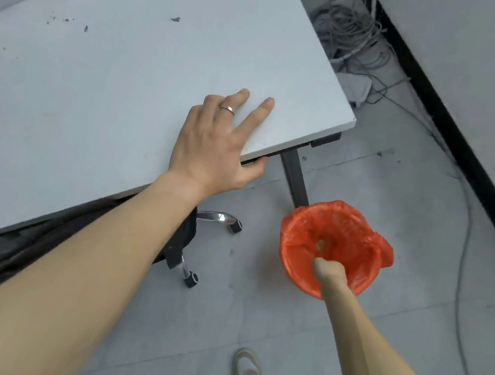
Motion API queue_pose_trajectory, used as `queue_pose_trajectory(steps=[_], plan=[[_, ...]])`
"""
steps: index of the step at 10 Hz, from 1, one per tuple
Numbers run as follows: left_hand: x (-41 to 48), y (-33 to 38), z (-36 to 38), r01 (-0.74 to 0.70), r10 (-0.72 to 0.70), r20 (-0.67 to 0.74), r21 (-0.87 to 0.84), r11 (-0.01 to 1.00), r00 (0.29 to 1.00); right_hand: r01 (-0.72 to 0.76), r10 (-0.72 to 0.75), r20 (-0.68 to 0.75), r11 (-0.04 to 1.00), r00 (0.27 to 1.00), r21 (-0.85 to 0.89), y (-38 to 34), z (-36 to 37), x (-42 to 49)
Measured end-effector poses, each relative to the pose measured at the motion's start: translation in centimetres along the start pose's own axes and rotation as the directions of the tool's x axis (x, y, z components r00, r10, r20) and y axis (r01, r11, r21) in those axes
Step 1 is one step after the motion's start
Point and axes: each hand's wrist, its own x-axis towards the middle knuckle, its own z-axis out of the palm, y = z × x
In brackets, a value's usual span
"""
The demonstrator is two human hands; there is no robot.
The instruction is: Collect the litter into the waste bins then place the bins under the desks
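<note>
Grey floor tiles (253, 310) run under a white desk (112, 71) that fills the left and centre of the view, its top scuffed with small dark marks toward the far left. Across the lower left a bare forearm reaches up to the left hand (213, 147), which lies flat on the desk's near right corner; its fingers are straight and spread on the top, one of them wearing a thin ring (227, 109), while the thumb extends just under the desk's edge, so the hand is released rather than clenched. Below that arm the black and chrome base of an office chair (189, 243) shows beneath the desktop, two of its castors on the floor. Just right of the hand a dark desk leg (294, 175) slants down from the corner. Near the bottom edge a pale shoe (247, 373) stands on the tiles. Right of the desk leg and just beside its foot is the waste bin (294, 252), out in the open beyond the desktop's edge and lined with an orange bag (383, 249) that folds over its rim; a small yellowish piece of litter (321, 246) lies inside. The right hand (330, 272) is clenched around the bin's near rim, grasping it from above; whether the bin rests on the floor or is lifted cannot be told. Farther right, at the top, a tangle of grey cables (352, 33) lies on the floor against a black baseboard (459, 138) below a pale wall (485, 46).
</note>
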Motion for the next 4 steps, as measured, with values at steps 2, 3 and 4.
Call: queue_pose_trajectory(steps=[2, 3, 4], plan=[[-1.4, 1.2, -3.4, 0.153, -0.101, 0.290, -0.163, 0.975, 0.952, 0.422, -0.405, 0.140, 0.784, 0.903, -0.455, -8.6, -7.3, -15.9], [-1.9, 0.2, -5.3, 0.274, -0.164, 0.372, -0.264, 0.925, 0.913, 0.593, -0.605, 0.199, 0.570, 0.771, -0.569, -12.4, -9.0, -21.3], [-3.2, -1.3, -6.3, 0.404, -0.269, 0.407, -0.295, 0.866, 0.873, 0.686, -0.765, 0.187, 0.405, 0.616, -0.604, -16.7, -9.6, -26.0]])
